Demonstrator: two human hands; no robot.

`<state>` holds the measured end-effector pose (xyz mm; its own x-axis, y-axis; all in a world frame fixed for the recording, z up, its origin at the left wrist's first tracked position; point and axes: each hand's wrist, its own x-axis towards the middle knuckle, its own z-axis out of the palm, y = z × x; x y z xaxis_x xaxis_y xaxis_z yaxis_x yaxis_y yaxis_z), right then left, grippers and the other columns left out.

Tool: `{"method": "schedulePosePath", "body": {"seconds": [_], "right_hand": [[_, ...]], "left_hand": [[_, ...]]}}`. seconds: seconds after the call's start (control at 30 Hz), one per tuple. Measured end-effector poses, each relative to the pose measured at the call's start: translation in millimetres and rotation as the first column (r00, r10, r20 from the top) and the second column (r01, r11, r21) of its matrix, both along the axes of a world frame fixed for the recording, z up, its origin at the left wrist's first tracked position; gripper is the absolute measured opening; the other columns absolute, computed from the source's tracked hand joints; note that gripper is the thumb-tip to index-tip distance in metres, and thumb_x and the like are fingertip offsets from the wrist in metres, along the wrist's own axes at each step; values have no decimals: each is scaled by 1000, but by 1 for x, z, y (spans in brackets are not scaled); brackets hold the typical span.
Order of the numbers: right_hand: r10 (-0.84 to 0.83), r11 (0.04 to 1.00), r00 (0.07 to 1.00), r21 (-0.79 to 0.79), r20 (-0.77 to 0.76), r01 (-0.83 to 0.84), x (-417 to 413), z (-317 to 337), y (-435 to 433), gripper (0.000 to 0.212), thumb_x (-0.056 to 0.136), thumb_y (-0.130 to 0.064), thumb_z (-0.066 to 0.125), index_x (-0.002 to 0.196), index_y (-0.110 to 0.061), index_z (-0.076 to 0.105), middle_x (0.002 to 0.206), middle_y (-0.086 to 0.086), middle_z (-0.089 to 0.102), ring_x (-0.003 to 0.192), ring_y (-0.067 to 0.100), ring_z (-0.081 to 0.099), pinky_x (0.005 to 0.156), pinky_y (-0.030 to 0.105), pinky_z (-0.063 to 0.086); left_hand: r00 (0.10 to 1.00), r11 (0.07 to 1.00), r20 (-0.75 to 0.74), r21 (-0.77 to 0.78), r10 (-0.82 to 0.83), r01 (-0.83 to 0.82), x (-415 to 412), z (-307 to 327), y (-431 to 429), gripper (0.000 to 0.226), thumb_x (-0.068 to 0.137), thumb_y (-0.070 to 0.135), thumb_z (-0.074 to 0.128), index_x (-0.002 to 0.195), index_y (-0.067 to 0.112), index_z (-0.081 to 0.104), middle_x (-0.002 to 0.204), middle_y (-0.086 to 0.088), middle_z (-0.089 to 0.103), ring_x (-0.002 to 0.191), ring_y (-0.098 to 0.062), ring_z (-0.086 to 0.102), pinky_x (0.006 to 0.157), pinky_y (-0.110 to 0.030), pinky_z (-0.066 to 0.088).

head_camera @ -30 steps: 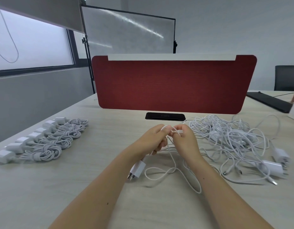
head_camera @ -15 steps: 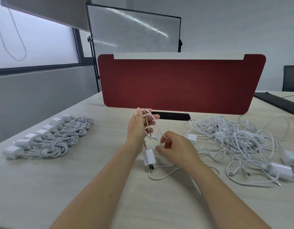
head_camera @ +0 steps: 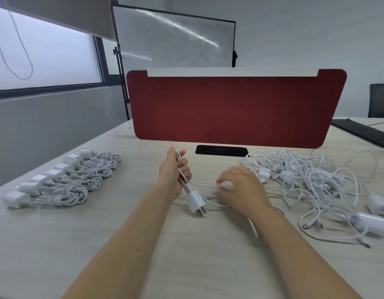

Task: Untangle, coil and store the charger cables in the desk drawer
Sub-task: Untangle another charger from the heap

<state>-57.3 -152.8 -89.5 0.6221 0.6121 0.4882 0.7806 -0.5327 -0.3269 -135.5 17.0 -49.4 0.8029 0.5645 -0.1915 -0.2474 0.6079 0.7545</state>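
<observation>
We list: worktop (head_camera: 57,244), pale wood-grain laminate; red felt divider (head_camera: 229,108), 12 o'clock; tangled heap (head_camera: 311,180) of smooth white cords and boxy plugs, 3 o'clock; row of coiled chargers (head_camera: 68,184), 9 o'clock. Centre: left hand (head_camera: 172,171), grip curled round looped cable (head_camera: 202,184), square adapter (head_camera: 195,202) dangling; right hand (head_camera: 240,188), blurred, grip pinching the same cable.

The right hand (head_camera: 242,190) has fingertips that are just a motion-blurred smear where the thin white charger cable (head_camera: 202,184) reaches them, so the grip is anyone's guess. In the tangled heap of white cables and plugs (head_camera: 311,182) there's no telling which lead goes where. The black office chair (head_camera: 380,100) and the flat black slab (head_camera: 363,132) get chopped off by the right edge.
</observation>
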Motion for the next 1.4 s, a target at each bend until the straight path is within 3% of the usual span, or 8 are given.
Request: {"method": "schedulePosePath", "body": {"seconds": [0.2, 0.37, 0.6, 0.8, 1.03, 1.13, 1.3, 1.4], "right_hand": [[39, 996, 989, 81, -144, -27, -11, 5, 1, 13, 77, -30, 65, 66, -28, 59, 71, -11, 64, 74, 7, 58, 69, 29, 48], [180, 961, 977, 233, -116, -150, -17, 7, 3, 12, 75, -34, 57, 66, -27, 53, 67, -11, 58, 69, 8, 54, 64, 31, 46], [269, 849, 956, 439, 117, -293, -26, 16, 9, 13, 98, -31, 54, 93, -23, 63, 75, -22, 56, 68, 7, 53, 62, 27, 45], [249, 730, 954, 680, -168, -71, -25, 20, 11, 10, 86, -34, 70, 83, -26, 64, 55, -6, 55, 54, 18, 56, 54, 37, 48], [387, 651, 850, 759, -358, 24, -21, 17, 11, 10, 94, -10, 63, 85, -9, 60, 57, -4, 56, 48, 11, 50, 51, 23, 41], [378, 656, 842, 753, -385, 51, -18, 18, 10, 16, 97, -11, 57, 82, -10, 62, 56, -7, 56, 50, 11, 48, 52, 22, 40], [328, 694, 846, 715, -421, 87, -16, 12, 14, 21, 99, -8, 48, 88, -18, 62, 61, -3, 61, 59, 13, 55, 63, 33, 49], [258, 824, 874, 567, -412, 24, -16, 3, 15, 18, 99, -15, 49, 89, -28, 56, 68, -3, 67, 70, 16, 62, 74, 40, 50]], "left_hand": [[949, 946, -27, 90, 314, -310, 1, 1, 10, 38, 102, 50, 36, 94, 17, 53, 60, 6, 34, 38, -6, 28, 36, -19, 26], [931, 936, -109, 95, 348, -338, -1, -4, 17, 50, 99, 61, 30, 93, 16, 52, 66, 4, 30, 46, -9, 23, 41, -22, 23], [973, 949, -221, 285, -71, 134, -2, -1, 4, 58, 104, 54, 19, 98, 10, 56, 63, 0, 39, 39, -7, 26, 37, -15, 23], [781, 621, -445, 478, -438, 621, -11, 2, -19, 62, 103, 58, 21, 90, 15, 64, 69, 0, 55, 50, -9, 42, 43, -19, 34], [653, 406, -500, 520, -569, 752, -15, 7, -26, 64, 91, 75, 32, 90, 16, 58, 65, 4, 47, 47, -6, 30, 40, -15, 27], [688, 338, -516, 615, -510, 712, -15, 6, -29, 44, 98, 60, 41, 84, 20, 52, 62, 6, 39, 48, -7, 28, 43, -18, 25], [952, 406, -278, 861, -124, 305, -5, -1, -30, 38, 104, 40, 34, 87, 19, 60, 63, 5, 49, 49, -7, 37, 44, -21, 31], [996, 554, -85, 830, 18, 61, 0, -2, -26, 36, 105, 34, 33, 98, 19, 65, 74, 2, 58, 51, -10, 43, 44, -24, 35]]}}
